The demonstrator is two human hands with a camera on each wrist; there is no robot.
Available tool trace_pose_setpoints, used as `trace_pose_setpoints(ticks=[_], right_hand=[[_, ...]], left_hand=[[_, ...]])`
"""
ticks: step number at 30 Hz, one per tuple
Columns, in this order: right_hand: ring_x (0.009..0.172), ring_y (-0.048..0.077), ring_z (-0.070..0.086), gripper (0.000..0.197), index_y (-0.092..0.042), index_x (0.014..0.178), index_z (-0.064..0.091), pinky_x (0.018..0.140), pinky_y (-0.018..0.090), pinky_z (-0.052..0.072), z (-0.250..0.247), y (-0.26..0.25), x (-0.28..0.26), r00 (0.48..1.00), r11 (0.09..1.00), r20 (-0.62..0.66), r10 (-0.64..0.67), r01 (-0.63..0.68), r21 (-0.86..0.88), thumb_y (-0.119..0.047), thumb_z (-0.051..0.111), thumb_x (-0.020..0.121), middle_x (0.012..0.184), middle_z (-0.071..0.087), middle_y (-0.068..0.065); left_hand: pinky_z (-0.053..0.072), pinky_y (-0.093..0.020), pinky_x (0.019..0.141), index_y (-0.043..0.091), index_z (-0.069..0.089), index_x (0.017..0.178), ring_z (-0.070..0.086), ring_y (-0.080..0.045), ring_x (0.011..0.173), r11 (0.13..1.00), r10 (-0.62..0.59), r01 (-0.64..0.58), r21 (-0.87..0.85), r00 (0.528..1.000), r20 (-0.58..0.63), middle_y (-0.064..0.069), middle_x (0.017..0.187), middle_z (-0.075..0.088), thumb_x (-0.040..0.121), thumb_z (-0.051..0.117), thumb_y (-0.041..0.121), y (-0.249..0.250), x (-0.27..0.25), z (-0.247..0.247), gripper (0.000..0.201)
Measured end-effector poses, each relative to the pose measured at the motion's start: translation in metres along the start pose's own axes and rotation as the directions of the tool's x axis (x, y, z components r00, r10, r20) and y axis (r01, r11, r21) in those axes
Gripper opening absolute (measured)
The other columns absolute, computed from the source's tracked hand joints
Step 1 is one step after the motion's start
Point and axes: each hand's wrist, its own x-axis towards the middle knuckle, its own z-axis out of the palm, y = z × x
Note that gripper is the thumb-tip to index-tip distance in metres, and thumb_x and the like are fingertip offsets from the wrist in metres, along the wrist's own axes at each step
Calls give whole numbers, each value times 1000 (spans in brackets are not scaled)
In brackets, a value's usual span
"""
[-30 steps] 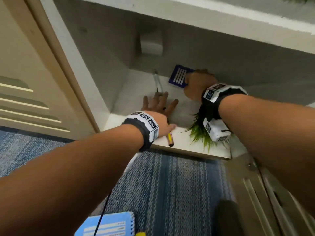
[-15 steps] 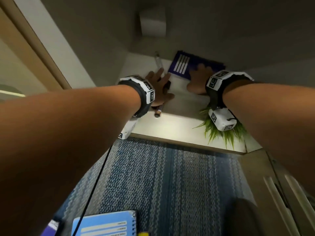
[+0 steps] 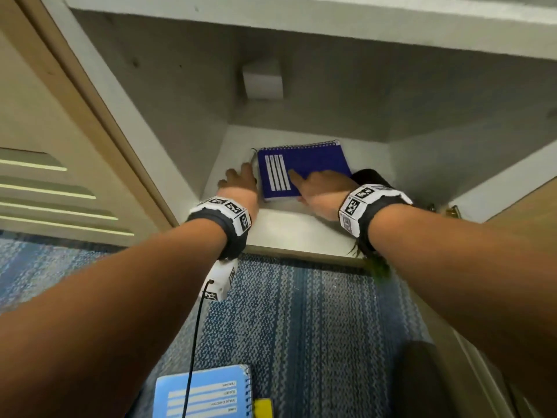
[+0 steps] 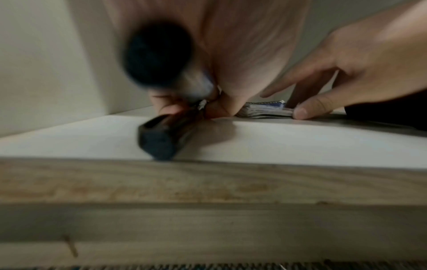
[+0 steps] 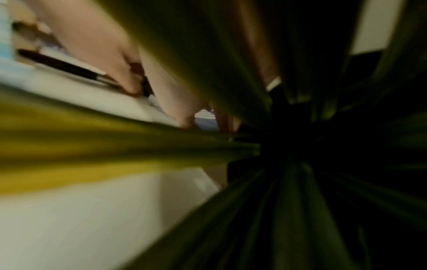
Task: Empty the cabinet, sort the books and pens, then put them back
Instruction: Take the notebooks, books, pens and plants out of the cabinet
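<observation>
Reaching into the open cabinet (image 3: pixel 187 122), the person has both hands on its bottom shelf (image 3: pixel 289 233). Leftmost, the left hand (image 3: pixel 239 184) has its fingers curled round dark pens (image 4: pixel 161 140), whose butt ends point back over the shelf's front lip in the left wrist view; how many pens it holds is too blurred to tell. Just beside it to the right lies the purple spiral notebook (image 3: pixel 304 167), flat on the shelf near the back wall. The right hand (image 3: pixel 322 190) lies over the notebook's near right part, fingers straight on the cover, thumb at its near edge. Green plant leaves (image 3: pixel 376 267) hang below the right wrist and smother that camera. On the carpet in front lies a light blue notebook (image 3: pixel 208 393). The step seems to be squaring pens against notebook: best to press the notebook steady while the left hand lays the pens parallel to its edge.
</observation>
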Motion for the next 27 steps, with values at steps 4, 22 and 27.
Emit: trace_pose_setpoints(ticks=[4, 22, 27], right_hand=[[111, 38, 62, 56, -7, 157, 17, 91, 47, 53, 9, -29, -19, 995, 990, -18, -99, 97, -101, -12, 34, 105, 125, 62, 20], [121, 44, 49, 80, -26, 156, 28, 100, 50, 47, 34, -133, -117, 970, 973, -154, -186, 203, 106, -6, 62, 86, 127, 49, 17], [142, 38, 35, 85, -40, 159, 6, 108, 46, 42, 17, -159, -189, 961, 950, -38, -275, 277, 144, -4, 49, 95, 160, 26, 14]], left_hand=[[49, -49, 92, 9, 29, 139, 53, -45, 112, 996, -4, -3, 95, 998, 68, -22, 128, 41, 90, 54, 12, -14, -20, -1, 54], [44, -43, 83, 8, 43, 124, 56, -42, 99, 979, 66, -70, -191, 997, -26, -17, 119, 41, 92, 50, 12, -69, -186, -56, 33], [49, -49, 84, 13, 47, 124, 57, -42, 94, 983, 19, -21, -180, 1000, -14, -16, 115, 43, 91, 54, 20, -115, -248, -68, 34]])
